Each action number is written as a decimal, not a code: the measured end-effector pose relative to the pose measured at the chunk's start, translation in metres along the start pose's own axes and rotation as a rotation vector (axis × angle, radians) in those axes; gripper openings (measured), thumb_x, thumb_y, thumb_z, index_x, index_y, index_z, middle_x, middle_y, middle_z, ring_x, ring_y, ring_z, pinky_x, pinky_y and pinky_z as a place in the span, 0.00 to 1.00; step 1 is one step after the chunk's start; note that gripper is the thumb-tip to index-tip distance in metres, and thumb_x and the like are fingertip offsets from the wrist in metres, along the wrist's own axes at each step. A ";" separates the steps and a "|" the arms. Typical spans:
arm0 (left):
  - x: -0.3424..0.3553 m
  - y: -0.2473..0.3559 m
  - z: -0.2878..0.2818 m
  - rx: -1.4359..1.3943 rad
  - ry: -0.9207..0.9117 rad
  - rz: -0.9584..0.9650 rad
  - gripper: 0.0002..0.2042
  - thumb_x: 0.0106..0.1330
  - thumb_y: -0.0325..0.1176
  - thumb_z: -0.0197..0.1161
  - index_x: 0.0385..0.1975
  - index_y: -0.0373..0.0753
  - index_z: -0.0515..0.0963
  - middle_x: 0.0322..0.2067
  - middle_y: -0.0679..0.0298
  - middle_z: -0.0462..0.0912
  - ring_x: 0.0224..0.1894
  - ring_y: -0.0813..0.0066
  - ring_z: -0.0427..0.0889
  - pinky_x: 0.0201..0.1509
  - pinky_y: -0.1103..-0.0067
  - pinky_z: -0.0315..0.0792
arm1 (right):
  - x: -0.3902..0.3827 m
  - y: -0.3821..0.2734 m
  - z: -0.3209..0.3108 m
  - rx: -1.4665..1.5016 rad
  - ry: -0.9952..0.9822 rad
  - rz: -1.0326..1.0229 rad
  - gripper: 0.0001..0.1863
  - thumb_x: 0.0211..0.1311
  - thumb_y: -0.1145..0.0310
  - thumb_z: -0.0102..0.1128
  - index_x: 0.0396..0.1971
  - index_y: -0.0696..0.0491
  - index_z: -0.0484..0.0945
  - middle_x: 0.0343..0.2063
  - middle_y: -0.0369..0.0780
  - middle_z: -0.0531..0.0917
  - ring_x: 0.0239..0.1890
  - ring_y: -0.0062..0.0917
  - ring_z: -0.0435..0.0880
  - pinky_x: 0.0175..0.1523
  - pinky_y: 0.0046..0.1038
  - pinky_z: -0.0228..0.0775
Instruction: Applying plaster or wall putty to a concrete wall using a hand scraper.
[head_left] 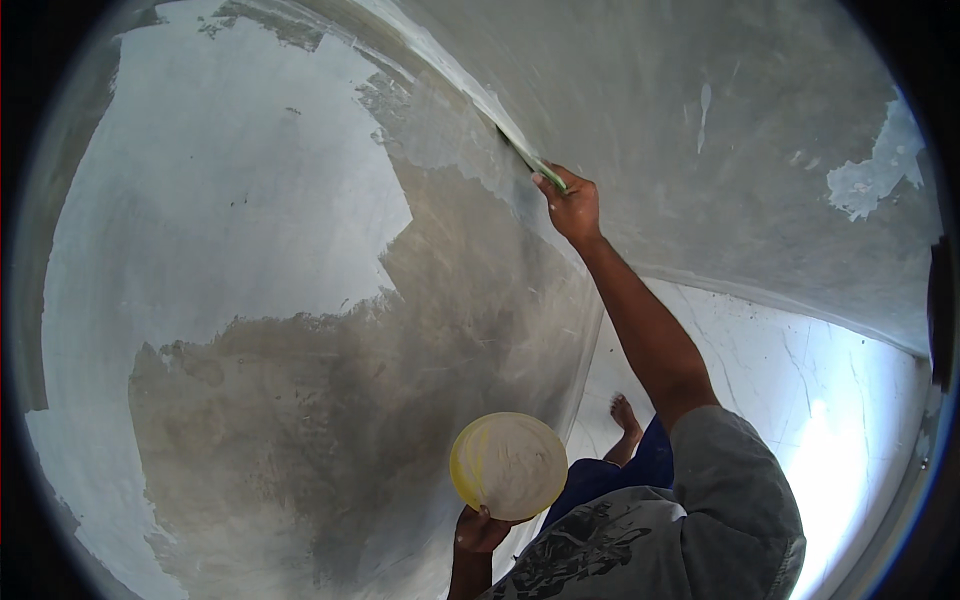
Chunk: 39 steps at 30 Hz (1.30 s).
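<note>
My right hand [573,208] is raised along the inner corner where two grey walls meet. Its fingers grip a thin, flat putty blade with a green edge [556,181], laid against the corner. A white band of putty [470,85] runs up the corner beyond the blade. Low in front of my body, my left hand [482,530] holds a round yellow bowl [457,478] by its near rim. Pale putty [512,467] fills the bowl, its surface streaked. Most of the left fingers are hidden under the bowl.
The left wall carries a large white putty patch [230,190] above bare grey plaster [290,430]. A smaller white patch [880,165] marks the right wall. White veined floor [740,330] lies below, bright with glare at the right. My bare foot [625,412] stands near the wall's base.
</note>
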<state>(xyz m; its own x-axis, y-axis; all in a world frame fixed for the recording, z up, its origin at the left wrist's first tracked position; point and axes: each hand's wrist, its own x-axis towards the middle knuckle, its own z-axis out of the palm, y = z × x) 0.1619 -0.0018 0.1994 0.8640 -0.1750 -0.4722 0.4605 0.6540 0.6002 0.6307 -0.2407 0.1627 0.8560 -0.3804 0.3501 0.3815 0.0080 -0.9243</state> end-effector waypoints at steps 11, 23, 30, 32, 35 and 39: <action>0.019 0.007 0.011 0.052 -0.054 -0.056 0.37 0.65 0.42 0.67 0.70 0.39 0.56 0.68 0.52 0.63 0.68 0.46 0.66 0.66 0.43 0.64 | -0.126 -0.016 -0.021 -0.073 -0.333 -0.043 0.15 0.60 0.65 0.70 0.46 0.51 0.85 0.38 0.44 0.88 0.36 0.30 0.88 0.45 0.27 0.77; 0.040 0.005 0.026 0.032 -0.234 -0.078 0.34 0.69 0.42 0.62 0.70 0.39 0.56 0.68 0.48 0.63 0.68 0.44 0.65 0.69 0.42 0.58 | -0.084 -0.093 -0.065 0.357 0.006 0.152 0.12 0.64 0.73 0.62 0.46 0.60 0.79 0.34 0.37 0.84 0.36 0.19 0.80 0.45 0.26 0.73; 0.034 0.006 0.037 0.002 -0.252 -0.008 0.35 0.68 0.42 0.63 0.71 0.40 0.55 0.68 0.49 0.62 0.68 0.43 0.64 0.69 0.42 0.59 | 0.040 -0.233 -0.008 -0.199 0.024 -0.365 0.14 0.66 0.66 0.61 0.48 0.55 0.81 0.22 0.49 0.82 0.23 0.37 0.84 0.33 0.32 0.75; 0.030 0.006 0.032 0.015 -0.234 0.013 0.36 0.67 0.43 0.64 0.71 0.41 0.54 0.69 0.49 0.61 0.69 0.44 0.64 0.69 0.43 0.60 | 0.056 -0.252 0.015 -0.250 0.063 -0.409 0.14 0.65 0.66 0.61 0.48 0.55 0.81 0.22 0.50 0.82 0.23 0.41 0.84 0.32 0.35 0.75; 0.025 0.005 0.026 0.020 -0.186 0.041 0.39 0.65 0.44 0.66 0.71 0.41 0.53 0.69 0.50 0.60 0.70 0.44 0.62 0.68 0.45 0.61 | 0.063 -0.264 0.046 -0.357 0.116 -0.476 0.15 0.64 0.64 0.61 0.49 0.54 0.81 0.22 0.51 0.83 0.23 0.45 0.83 0.32 0.40 0.76; 0.015 0.008 0.026 0.005 -0.159 0.074 0.40 0.64 0.45 0.67 0.71 0.41 0.54 0.69 0.50 0.60 0.70 0.44 0.61 0.68 0.45 0.62 | 0.011 -0.264 0.051 -0.260 0.031 -0.591 0.15 0.64 0.64 0.63 0.48 0.53 0.82 0.23 0.49 0.83 0.21 0.42 0.83 0.30 0.36 0.75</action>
<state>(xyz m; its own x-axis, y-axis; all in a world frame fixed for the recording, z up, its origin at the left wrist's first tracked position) 0.1838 -0.0181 0.2142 0.9168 -0.2406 -0.3189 0.3949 0.6657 0.6331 0.5571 -0.1997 0.4180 0.5154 -0.2783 0.8105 0.6855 -0.4337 -0.5848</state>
